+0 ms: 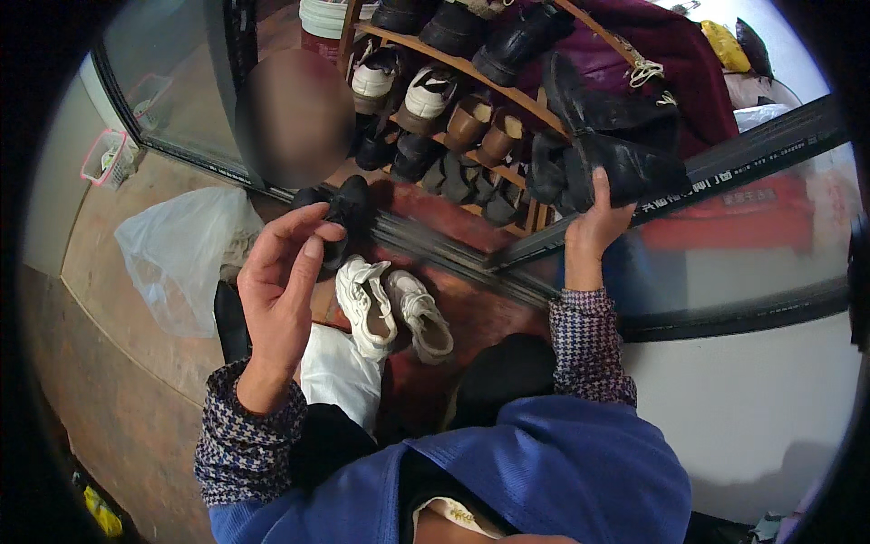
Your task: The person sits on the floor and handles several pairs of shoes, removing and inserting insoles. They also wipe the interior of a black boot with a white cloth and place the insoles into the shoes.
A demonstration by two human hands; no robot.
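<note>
The person's right hand (pixel 598 222) held a bulky bundle of creased black leather boots (pixel 630 168) up beside the slatted wooden shoe rack (pixel 535 107); whether it was one boot or two was hard to tell. The thumb of that hand pressed against the leather, its other fingers hidden behind, so the grip looked clamped. The left hand (pixel 288 272) was raised with nothing visible in it, thumb and forefinger curled toward each other with a small gap, in front of some dark black shoes (pixel 349 201) on the floor; contact with them could not be made out.

The work with the footwear appeared to be partway along. Several tiers of the rack already carried pairs, among them a pair of brown slip-on shoes (pixel 468 125). The boots were off the shelves, in the hand, and not set down. Also off the rack, and apparently left to deal with, were the black shoes and a pair of white lace-up sneakers (pixel 366 308) near the person's feet. A crumpled translucent plastic bag (pixel 177 254) lay to the left.
</note>
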